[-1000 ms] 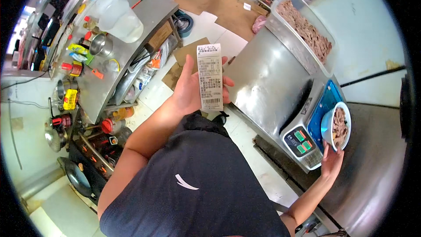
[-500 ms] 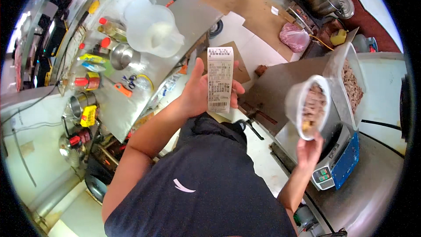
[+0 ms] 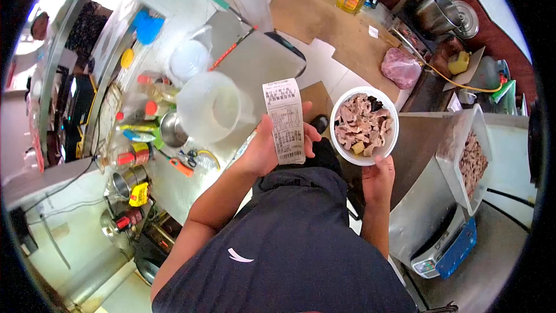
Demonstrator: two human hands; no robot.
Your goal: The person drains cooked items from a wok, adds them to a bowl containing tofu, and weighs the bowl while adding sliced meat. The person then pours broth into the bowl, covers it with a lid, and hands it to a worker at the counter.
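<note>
My left hand holds a long printed paper receipt, which lies along the fingers with its print facing up. Some fingertips show past the paper's right edge. To the right, my right hand grips the near rim of a round white bowl. Sliced meat fills the bowl, along with a yellowish chunk near the front and something dark at the back. The bowl is held upright in the air, a little apart from the receipt. Its underside and the fingers beneath it are hidden.
A metal table at left carries a translucent jug, bottles, a steel pot and scissors. On the right are a tub of meat pieces and a blue-edged scale. Flattened cardboard covers floor ahead.
My right hand has brought the bowl leftward, from beside the scale to near the receipt, and levelled it. The receipt tilts slightly more. The view has shifted toward the left.
</note>
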